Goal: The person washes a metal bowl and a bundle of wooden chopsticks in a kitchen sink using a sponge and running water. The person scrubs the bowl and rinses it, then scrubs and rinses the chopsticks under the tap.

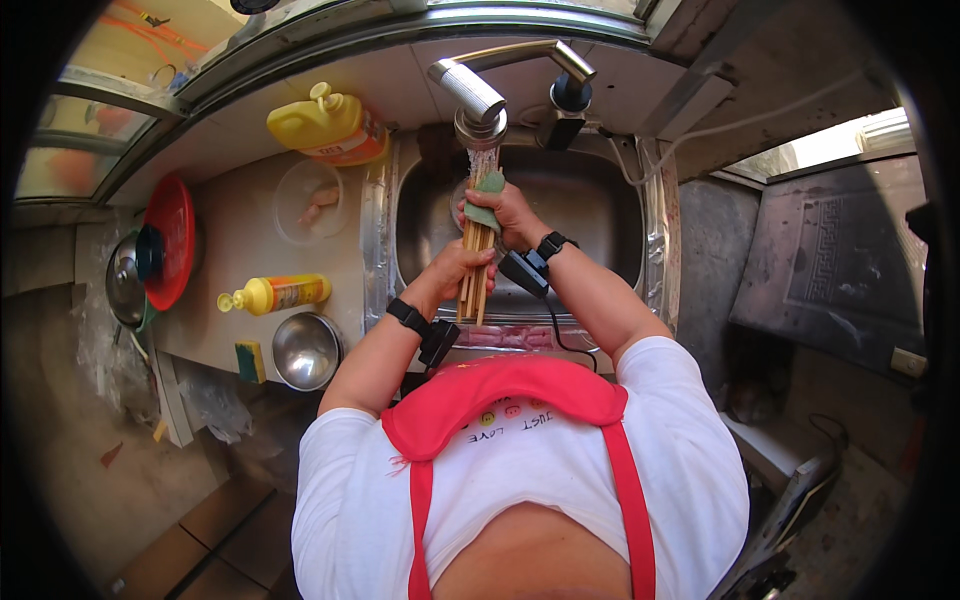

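A bundle of wooden chopsticks [474, 289] is held over the stainless steel sink [592, 195], pointing toward the faucet [480, 94]. Water streams from the spout onto the far end of the bundle. My left hand [457, 268] grips the chopsticks near their lower end, thumb across the top. Higher up, my right hand [510, 210] presses a green scouring pad [487, 196] around them. The pad and fingers hide part of the sticks. Each of my wrists wears a black strap with a small device.
Left of the sink stand a yellow detergent jug [330, 127], a clear plastic bowl [289, 202], a yellow squeeze bottle [277, 293], a steel bowl [306, 351] and a sponge [250, 361]. A red basin [176, 244] leans at far left. A pale hose [720, 135] hangs at right.
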Tool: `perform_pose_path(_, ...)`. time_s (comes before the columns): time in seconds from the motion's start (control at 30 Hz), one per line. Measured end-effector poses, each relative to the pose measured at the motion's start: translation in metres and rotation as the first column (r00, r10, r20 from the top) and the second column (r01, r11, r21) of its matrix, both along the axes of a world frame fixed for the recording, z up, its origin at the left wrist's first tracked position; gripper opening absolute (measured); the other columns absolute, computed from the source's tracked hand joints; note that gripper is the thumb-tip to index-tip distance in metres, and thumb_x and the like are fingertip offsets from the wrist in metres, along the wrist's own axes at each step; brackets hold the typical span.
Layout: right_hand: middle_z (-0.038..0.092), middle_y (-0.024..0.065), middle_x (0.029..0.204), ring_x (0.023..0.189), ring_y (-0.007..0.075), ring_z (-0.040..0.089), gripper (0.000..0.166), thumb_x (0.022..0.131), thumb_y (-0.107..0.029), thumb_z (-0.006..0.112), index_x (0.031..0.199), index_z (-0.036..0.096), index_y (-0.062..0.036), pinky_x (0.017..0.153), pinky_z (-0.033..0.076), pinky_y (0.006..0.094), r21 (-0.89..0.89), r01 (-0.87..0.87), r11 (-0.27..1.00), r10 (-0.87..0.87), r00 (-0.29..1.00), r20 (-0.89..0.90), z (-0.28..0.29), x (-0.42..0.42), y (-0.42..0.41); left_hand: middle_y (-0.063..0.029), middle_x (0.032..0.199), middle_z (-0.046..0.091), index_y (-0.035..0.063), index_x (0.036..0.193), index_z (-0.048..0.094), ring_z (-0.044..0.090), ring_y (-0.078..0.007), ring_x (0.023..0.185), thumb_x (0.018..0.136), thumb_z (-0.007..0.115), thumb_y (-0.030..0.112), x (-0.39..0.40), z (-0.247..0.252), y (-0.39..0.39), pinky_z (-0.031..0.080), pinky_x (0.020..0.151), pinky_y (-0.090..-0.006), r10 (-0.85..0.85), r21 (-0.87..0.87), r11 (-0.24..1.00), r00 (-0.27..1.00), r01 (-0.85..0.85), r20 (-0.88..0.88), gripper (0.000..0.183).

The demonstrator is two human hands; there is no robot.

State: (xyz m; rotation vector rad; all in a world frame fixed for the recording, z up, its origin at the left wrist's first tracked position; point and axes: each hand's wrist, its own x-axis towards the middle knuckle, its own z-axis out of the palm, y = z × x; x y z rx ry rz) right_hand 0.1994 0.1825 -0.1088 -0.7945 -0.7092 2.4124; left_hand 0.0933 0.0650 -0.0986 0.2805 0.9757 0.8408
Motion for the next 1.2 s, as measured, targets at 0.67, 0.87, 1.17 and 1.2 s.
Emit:
perform_pose_path(0.67,0.063,0.0135,0.097,0.088,0.0236,0.064,0.028,0.088,-0.023,0.061,0.105,0.053,-0.0026,0.079,0.052,0.0349,-0.067,-0.061,0.996,0.06,0.998,-0.024,-0.004,0.001,-0.014,-0.0057,0.064,0.059,0.0066,0.087,0.052,0.061,-0.019,0.053,0.085,0.061,0.017,-0.01,0.011,0.009,0.054,0.049,-0.0345,-0.031,-0.081,0.996,0.998,0.035,0.061,0.014)
perform_pose_path(0.87,0.065,0.0135,0.088,0.087,0.0233,0.064,0.029,0.09,-0.026,0.055,0.101,0.056,0.0016,0.08,0.052,0.0347,-0.2,-0.004,0.98,-0.02,0.993,-0.118,-0.018,0.01,0.049,-0.0057,0.064,0.057,0.0069,0.087,0.051,0.06,-0.0203,0.053,0.086,0.06,0.018,0.008,0.014,-0.001,0.053,0.05,-0.0356,-0.099,-0.047,0.993,0.985,0.106,0.143,0.014)
perform_pose_path(1.17,0.065,0.0153,0.093,0.084,0.0236,0.065,0.024,0.088,-0.021,0.059,0.102,0.053,-0.002,0.079,0.052,0.0347,-0.186,-0.092,0.978,0.078,0.994,-0.082,-0.012,0.006,0.025,-0.0046,0.064,0.057,0.0072,0.087,0.052,0.06,-0.019,0.052,0.085,0.061,0.02,0.0,0.014,0.006,0.052,0.049,-0.033,-0.051,-0.043,0.998,0.995,0.055,0.086,0.016)
perform_pose_path(1.2,0.064,0.015,0.095,0.09,0.0226,0.062,0.028,0.088,-0.025,0.06,0.103,0.056,-0.0013,0.082,0.05,0.0336,-0.226,-0.119,0.967,0.075,0.978,-0.194,-0.008,0.006,0.038,-0.0046,0.064,0.057,0.007,0.087,0.052,0.06,-0.0188,0.052,0.085,0.061,0.019,0.003,0.015,0.006,0.052,0.049,-0.0329,-0.063,-0.019,0.998,0.995,0.064,0.078,0.016)
